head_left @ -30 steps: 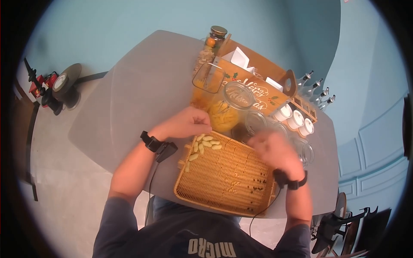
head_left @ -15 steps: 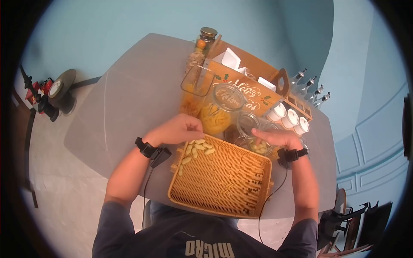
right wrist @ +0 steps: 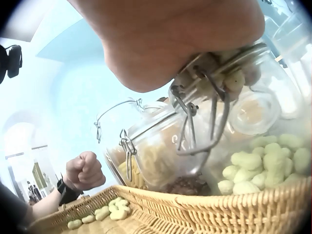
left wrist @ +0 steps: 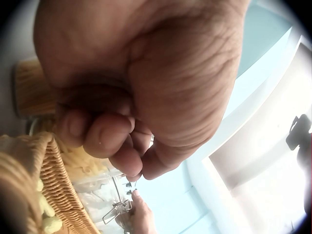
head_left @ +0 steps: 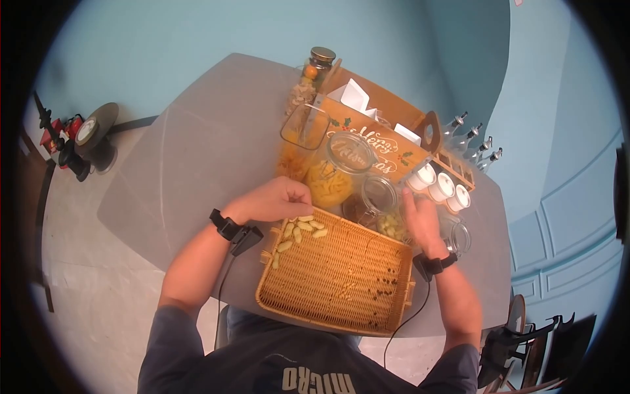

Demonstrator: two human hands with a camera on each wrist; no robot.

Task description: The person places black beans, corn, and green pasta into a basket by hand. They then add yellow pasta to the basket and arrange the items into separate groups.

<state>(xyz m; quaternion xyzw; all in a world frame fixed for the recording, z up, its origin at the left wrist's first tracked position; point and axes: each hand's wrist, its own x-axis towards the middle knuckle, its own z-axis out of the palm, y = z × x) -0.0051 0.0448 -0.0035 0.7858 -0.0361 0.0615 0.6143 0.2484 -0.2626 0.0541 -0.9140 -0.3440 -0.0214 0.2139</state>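
My left hand (head_left: 279,199) stays at the far left corner of the wicker basket (head_left: 328,276), its fingers curled in and the thumb against them; nothing shows between them. Below it, several pale peanuts (head_left: 298,230) in their shells lie in that corner. My right hand (head_left: 422,220) is at the mouth of a clip-top glass jar (right wrist: 214,141), beyond the basket's right far edge. More peanuts (right wrist: 265,163) fill the bottom of this jar. In the right wrist view its fingertips (right wrist: 235,82) show through the glass near the rim; whether they grip a peanut I cannot tell.
Beside it stand a jar of dark contents (head_left: 356,209), a pasta jar (head_left: 328,184) and a tall spaghetti jar (head_left: 293,161). Behind are a wooden crate (head_left: 374,141), white lidded cups (head_left: 441,187) and glass bottles (head_left: 469,141). Small dark beans (head_left: 384,282) lie at the basket's right.
My right hand has left the basket's far right edge, passed over the peanut jar and turned so its fingers reach in at the jar's mouth. The left hand has kept its place at the corner.
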